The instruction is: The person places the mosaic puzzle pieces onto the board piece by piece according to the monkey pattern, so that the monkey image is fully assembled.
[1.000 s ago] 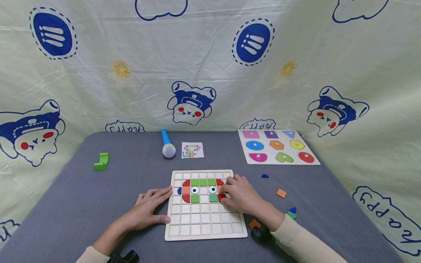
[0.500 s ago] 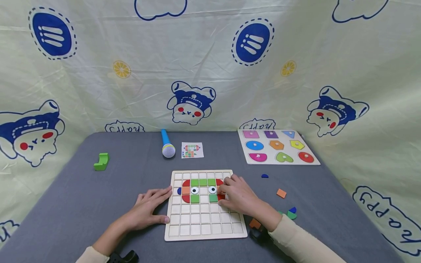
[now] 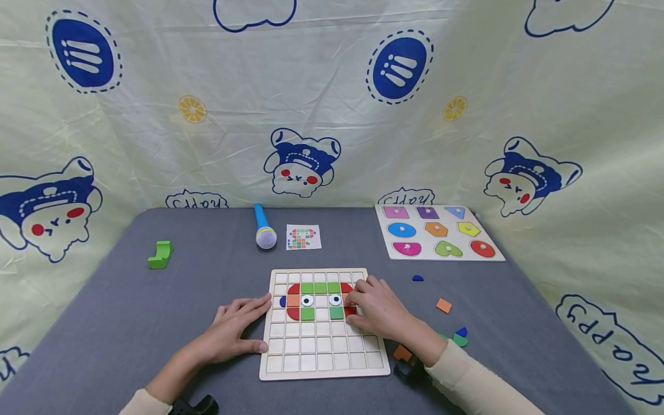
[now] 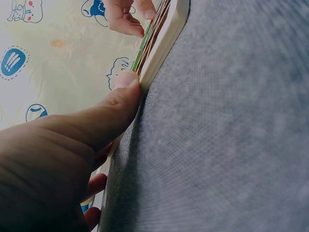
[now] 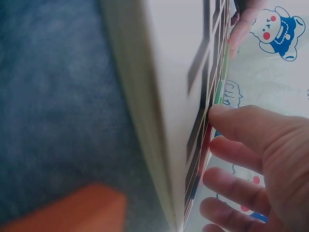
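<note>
A wooden grid board lies on the grey table. My left hand rests against its left edge, thumb near the front corner and fingers farther up; in the left wrist view the thumb touches the frame. On the upper rows sit red rounded pieces, green squares, an orange square, two eye pieces and a blue half-round piece. My right hand touches the pieces at the right side, its fingers spread over a lower red piece and partly hiding the squares there.
Loose pieces lie right of the board: a blue half-round, orange squares, a green piece. Behind are a pattern card, a toy microphone and a shape puzzle. A green block stands at left.
My right hand has shifted very slightly left over the red pieces and then stayed nearly still. My left hand and the board have not moved.
</note>
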Action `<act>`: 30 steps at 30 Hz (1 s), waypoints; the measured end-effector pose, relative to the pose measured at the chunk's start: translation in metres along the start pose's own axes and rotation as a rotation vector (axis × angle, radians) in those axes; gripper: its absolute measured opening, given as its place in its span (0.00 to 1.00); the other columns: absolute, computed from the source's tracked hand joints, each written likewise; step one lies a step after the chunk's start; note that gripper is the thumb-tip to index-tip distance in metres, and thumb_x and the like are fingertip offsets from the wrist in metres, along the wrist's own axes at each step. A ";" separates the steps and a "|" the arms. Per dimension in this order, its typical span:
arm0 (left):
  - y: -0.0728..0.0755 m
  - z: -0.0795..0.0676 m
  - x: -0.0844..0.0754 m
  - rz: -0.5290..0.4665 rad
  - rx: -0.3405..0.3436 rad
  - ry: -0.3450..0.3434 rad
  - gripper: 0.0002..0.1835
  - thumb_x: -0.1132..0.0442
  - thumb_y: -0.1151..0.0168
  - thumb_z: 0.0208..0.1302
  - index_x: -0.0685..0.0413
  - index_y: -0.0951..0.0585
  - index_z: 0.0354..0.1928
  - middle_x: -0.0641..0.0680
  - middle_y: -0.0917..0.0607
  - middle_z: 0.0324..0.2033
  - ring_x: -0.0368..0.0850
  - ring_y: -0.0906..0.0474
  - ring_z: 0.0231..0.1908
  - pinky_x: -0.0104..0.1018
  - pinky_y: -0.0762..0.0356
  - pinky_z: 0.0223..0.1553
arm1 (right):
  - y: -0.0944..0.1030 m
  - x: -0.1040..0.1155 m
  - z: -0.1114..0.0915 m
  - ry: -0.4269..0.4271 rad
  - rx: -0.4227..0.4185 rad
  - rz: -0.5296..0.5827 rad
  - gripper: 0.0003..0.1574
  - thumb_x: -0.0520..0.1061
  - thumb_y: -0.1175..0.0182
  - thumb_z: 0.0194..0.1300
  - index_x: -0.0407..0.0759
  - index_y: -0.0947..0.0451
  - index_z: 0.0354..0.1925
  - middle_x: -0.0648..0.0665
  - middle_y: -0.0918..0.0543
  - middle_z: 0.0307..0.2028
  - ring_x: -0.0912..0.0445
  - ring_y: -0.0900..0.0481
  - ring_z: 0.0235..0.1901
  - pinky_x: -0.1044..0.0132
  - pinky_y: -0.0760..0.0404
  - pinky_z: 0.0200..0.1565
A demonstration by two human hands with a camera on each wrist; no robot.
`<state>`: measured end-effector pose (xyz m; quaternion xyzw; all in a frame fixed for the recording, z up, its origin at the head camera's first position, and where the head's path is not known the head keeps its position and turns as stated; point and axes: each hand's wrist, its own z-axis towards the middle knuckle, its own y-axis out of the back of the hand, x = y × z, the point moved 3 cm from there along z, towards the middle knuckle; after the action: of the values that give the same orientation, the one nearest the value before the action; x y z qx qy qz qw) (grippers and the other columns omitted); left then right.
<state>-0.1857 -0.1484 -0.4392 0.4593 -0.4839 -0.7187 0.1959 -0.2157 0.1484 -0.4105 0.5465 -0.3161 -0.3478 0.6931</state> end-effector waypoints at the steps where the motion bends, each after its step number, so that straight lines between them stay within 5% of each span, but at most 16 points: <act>1: 0.000 0.000 0.000 0.001 -0.002 -0.004 0.44 0.37 0.37 0.53 0.51 0.35 0.69 0.50 0.34 0.69 0.51 0.38 0.62 0.48 0.46 0.49 | 0.000 0.000 0.000 0.001 -0.003 -0.001 0.13 0.55 0.28 0.48 0.55 0.16 0.34 0.53 0.25 0.31 0.58 0.40 0.32 0.65 0.41 0.37; 14: 0.001 -0.001 -0.003 0.009 -0.014 -0.015 0.43 0.38 0.37 0.53 0.51 0.34 0.68 0.50 0.34 0.69 0.51 0.37 0.61 0.48 0.46 0.49 | 0.025 -0.018 -0.011 -0.077 -0.032 0.043 0.16 0.54 0.27 0.47 0.53 0.15 0.36 0.52 0.24 0.33 0.58 0.34 0.37 0.62 0.35 0.40; 20: 0.001 -0.001 -0.002 0.009 -0.016 -0.013 0.44 0.38 0.37 0.53 0.52 0.34 0.68 0.50 0.34 0.69 0.51 0.37 0.61 0.48 0.46 0.49 | 0.039 -0.037 -0.030 -0.080 -0.080 0.017 0.17 0.52 0.26 0.46 0.51 0.15 0.36 0.52 0.25 0.32 0.57 0.33 0.37 0.59 0.34 0.39; 30: 0.001 0.000 -0.001 0.016 0.000 0.002 0.44 0.38 0.36 0.52 0.51 0.35 0.69 0.50 0.34 0.69 0.51 0.38 0.62 0.47 0.46 0.49 | 0.045 -0.058 -0.071 -0.152 -0.037 0.001 0.16 0.53 0.26 0.46 0.52 0.15 0.35 0.52 0.24 0.32 0.58 0.35 0.35 0.61 0.36 0.38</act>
<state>-0.1850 -0.1484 -0.4382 0.4559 -0.4873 -0.7168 0.2022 -0.1843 0.2418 -0.3847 0.5052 -0.3618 -0.3938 0.6773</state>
